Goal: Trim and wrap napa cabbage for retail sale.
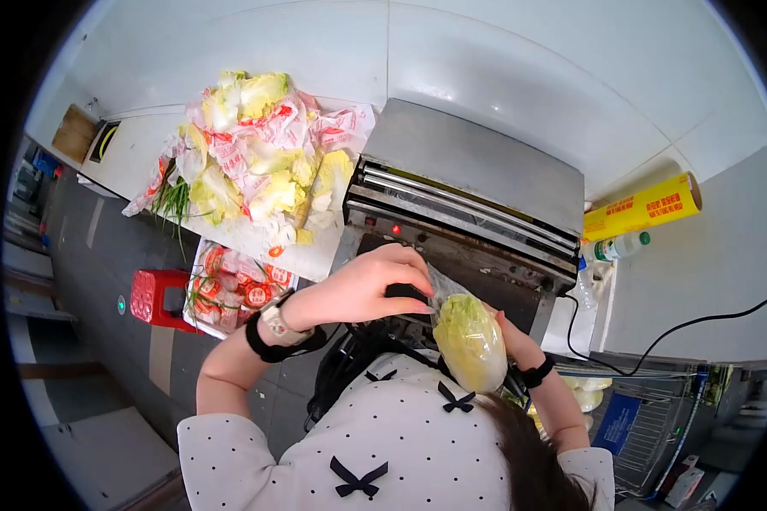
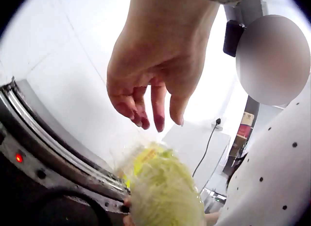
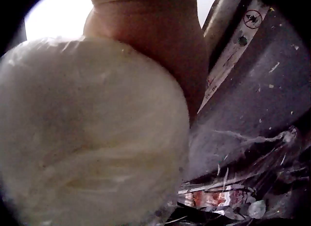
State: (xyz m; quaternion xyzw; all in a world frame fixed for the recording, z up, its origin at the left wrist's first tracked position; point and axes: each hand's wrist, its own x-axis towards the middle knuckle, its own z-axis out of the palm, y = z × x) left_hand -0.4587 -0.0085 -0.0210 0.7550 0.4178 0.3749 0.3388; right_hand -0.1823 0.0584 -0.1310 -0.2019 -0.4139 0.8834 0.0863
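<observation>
A napa cabbage (image 1: 470, 345) in clear film is held up close to the chest, over the near edge of the wrapping machine (image 1: 473, 153). The right hand (image 1: 516, 339) grips its far side; in the right wrist view that hand (image 3: 150, 46) lies behind the pale cabbage base (image 3: 92, 133). Above the leafy top of the cabbage (image 2: 167, 192), the left hand (image 2: 155, 65) hangs with bent, spread fingers, none visibly curled round the cabbage. In the head view the left hand (image 1: 375, 285) is beside loose film (image 1: 441, 285) at the top.
Loose cabbage leaves (image 1: 277, 192) and printed wrappers cover the left counter, with green onions (image 1: 172, 200) at its edge. Below stand a crate of wrapped packs (image 1: 230, 289) and a red stool (image 1: 155, 298). A yellow film roll (image 1: 643, 209), a bottle (image 1: 622, 247) and a black cable (image 1: 656, 345) are right.
</observation>
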